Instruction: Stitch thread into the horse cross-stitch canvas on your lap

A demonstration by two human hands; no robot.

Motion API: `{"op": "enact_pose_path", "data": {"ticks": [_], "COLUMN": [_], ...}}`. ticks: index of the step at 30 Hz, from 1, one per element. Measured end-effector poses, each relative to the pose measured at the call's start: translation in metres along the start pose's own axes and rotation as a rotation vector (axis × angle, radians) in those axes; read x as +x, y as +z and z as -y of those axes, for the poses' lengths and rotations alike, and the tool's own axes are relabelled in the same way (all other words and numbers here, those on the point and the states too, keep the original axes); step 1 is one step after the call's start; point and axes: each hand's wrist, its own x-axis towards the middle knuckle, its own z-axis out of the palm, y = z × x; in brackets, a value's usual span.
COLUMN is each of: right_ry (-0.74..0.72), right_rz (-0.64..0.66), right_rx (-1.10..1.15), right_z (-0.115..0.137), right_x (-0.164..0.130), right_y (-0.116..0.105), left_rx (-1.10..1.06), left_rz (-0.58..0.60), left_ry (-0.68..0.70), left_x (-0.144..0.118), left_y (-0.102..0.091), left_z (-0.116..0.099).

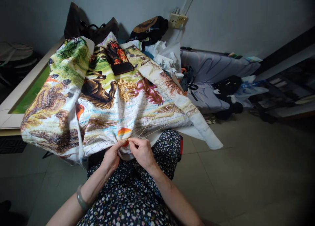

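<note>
A large cross-stitch cloth [105,98] with a colourful picture of horses and trees lies over my lap and a low table. My left hand [112,157] pinches the near edge of the cloth by an orange patch [123,131]. My right hand [141,152] is closed right beside it, fingertips touching the cloth and holding a pale yellow thread [145,131] that runs up over the fabric. A needle is too small to make out. A dark flat case [122,68] rests on the cloth further back.
A framed green picture [27,94] lies at the left under the cloth. Bags [147,29] and white fabric [167,58] pile against the wall, with grey rolled bedding [211,68] to the right. Tiled floor [246,173] spreads on the right.
</note>
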Motion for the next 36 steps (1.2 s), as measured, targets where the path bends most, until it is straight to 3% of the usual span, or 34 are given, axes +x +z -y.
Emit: {"op": "enact_pose_path", "data": {"ticks": [6,18,36], "right_ry": [-0.018,0.086,0.081], "right_rz": [-0.037,0.016,0.029], "right_rx": [-0.198,0.048,0.002], "right_z": [0.0057,0.0053,0.0046], "right_x": [0.0001,-0.0012,0.0010], "right_y": [0.0074,0.0028,0.0051], "left_rx": [-0.015,-0.020,-0.032], "left_rz": [-0.031,-0.047,-0.049], "left_ry": [0.025,-0.014,-0.031], "left_x": [0.0030,0.0014,0.0041], "left_y": [-0.0025,-0.0018,-0.0040], "left_z": [0.0036,0.0036,0.0046]}}
